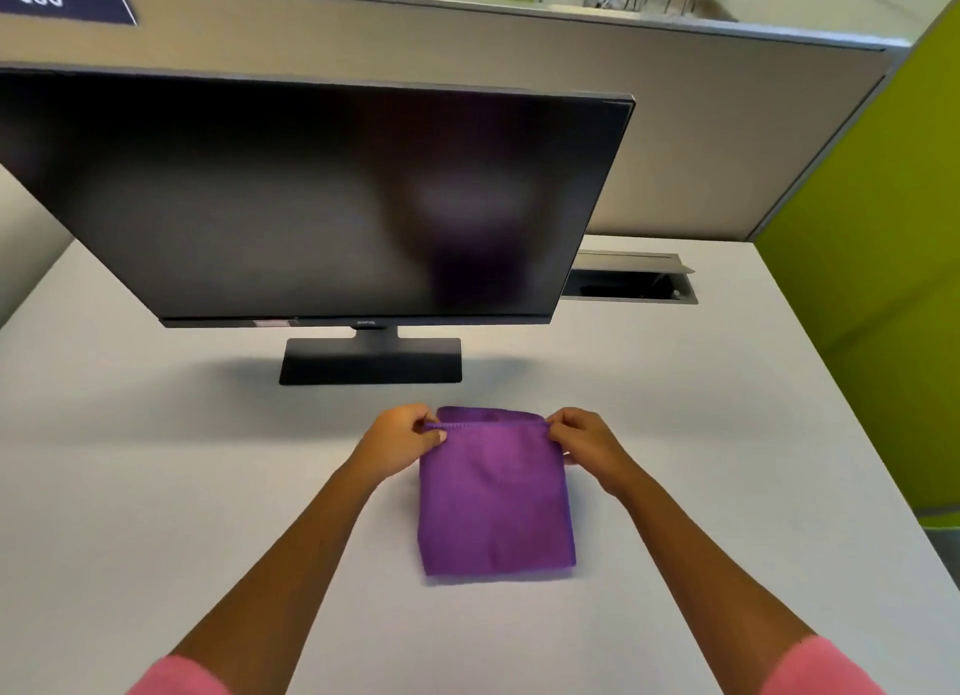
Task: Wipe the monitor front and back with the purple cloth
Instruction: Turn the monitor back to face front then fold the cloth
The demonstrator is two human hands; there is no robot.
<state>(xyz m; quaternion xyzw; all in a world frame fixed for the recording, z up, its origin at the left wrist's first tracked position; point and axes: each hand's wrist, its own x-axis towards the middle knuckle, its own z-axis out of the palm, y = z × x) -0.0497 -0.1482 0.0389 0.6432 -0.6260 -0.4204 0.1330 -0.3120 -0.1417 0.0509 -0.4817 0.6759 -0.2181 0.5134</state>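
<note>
White desk fills your view, backed by a grey partition. Your purple cloth lies folded flat on it, just in front of the monitor. Your left hand pinches the cloth's far left corner, thumb and curled fingers closed on the hem; your right hand pinches the far right corner likewise. Nearer you, the cloth rests between both forearms.

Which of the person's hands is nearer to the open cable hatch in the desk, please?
The right hand. It pinches the purple cloth's far right corner, on the same side as the cable hatch. The left hand pinches the far left corner, farther from the hatch.
</note>
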